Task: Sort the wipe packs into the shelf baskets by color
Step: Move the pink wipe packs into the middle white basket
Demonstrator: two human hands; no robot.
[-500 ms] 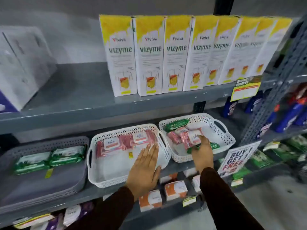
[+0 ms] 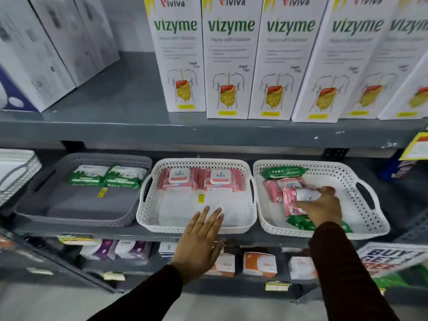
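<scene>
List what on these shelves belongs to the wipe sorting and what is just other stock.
Belongs to the job:
- grey basket with green packs
- middle white basket with pink packs
- right white basket, mixed packs
- pink pack under right hand
- left hand

Other stock:
- Vizyme boxes
- orange boxes below

A grey metal shelf (image 2: pixel 162 235) carries three perforated baskets side by side, a grey basket (image 2: pixel 76 214) at the left, a white basket (image 2: pixel 194 224) in the middle and another white one (image 2: pixel 361 218) at the right, with a further white basket (image 2: pixel 16 167) at the far left edge.
</scene>
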